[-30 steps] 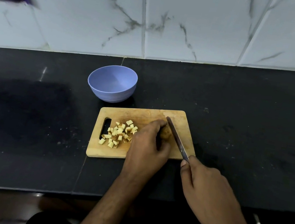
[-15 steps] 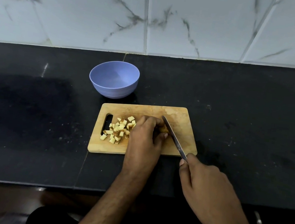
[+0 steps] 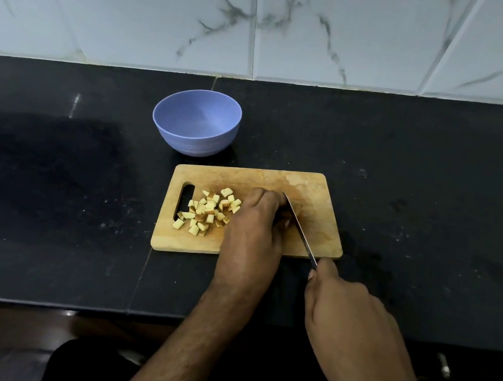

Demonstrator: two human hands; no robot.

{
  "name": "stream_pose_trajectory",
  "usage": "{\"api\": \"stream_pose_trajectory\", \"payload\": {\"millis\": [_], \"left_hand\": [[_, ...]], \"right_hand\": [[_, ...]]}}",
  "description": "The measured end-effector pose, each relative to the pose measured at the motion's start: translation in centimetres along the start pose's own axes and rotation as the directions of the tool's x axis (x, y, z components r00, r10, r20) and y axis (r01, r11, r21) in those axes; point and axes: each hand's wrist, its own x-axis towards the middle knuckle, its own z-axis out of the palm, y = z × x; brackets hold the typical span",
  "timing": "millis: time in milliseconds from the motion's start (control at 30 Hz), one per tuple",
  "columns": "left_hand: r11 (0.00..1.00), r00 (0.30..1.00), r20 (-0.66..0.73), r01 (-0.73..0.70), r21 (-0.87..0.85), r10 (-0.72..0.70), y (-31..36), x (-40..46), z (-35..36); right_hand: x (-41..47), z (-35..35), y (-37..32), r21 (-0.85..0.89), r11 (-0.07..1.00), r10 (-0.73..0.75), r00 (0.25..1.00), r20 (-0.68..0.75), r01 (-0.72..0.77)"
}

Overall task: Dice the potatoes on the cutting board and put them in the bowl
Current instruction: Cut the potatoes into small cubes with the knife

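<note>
Hands over board; black countertop

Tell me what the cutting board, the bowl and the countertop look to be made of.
Cutting board: wood or bamboo, going by its tan, matte, grain-streaked and worn surface.
Bowl: probably plastic, perhaps melamine; uniform lavender with a soft satin sheen and faint ridges near the base.
Countertop: seemingly polished black stone such as granite; dark, speckled, faintly reflective, with a seam between slabs.

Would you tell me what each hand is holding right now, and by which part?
The right hand grips the knife by its handle; the left hand curls over a potato piece, mostly hidden.
</note>
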Motion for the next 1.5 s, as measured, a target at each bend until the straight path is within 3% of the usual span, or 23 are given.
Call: {"api": "stream_pose_trajectory", "payload": {"millis": [300,633,867,1033,1267,1500], "left_hand": [[0.999,1.000,0.008,-0.011,0.031,0.011,-0.1,0.4,0.1],[0.998,0.995,-0.074,0.065,0.018,-0.064,-0.2,0.2,-0.2],[0.999,0.997,-0.082,-0.014,0.038,0.017,0.0,-0.5,-0.1],[0.993,1.000,-0.005,0.002,0.118,-0.001,-0.1,-0.6,-0.3],[0.976,0.995,0.097,-0.012,0.219,-0.010,0.1,-0.8,-0.4],[0.960,0.998,0.037,0.048,0.274,-0.060,-0.1,-0.9,-0.6]], "right_hand": [[3.2,-0.7,-1.5,-0.113,0.991,0.091,0.979,0.182,-0.071],[0.3,-1.8,0.8,-0.066,0.998,0.010,0.970,0.243,0.006],[-1.1,-1.1,1.1,-0.003,1.000,0.025,0.997,0.076,-0.025],[-1.1,-0.8,1.4,0.097,0.995,0.028,1.000,0.011,-0.029],[-0.6,-0.1,1.9,0.154,0.988,0.015,0.999,-0.034,-0.010],[-0.7,-0.1,1.9,0.131,0.991,-0.031,0.999,-0.034,0.036]]}}
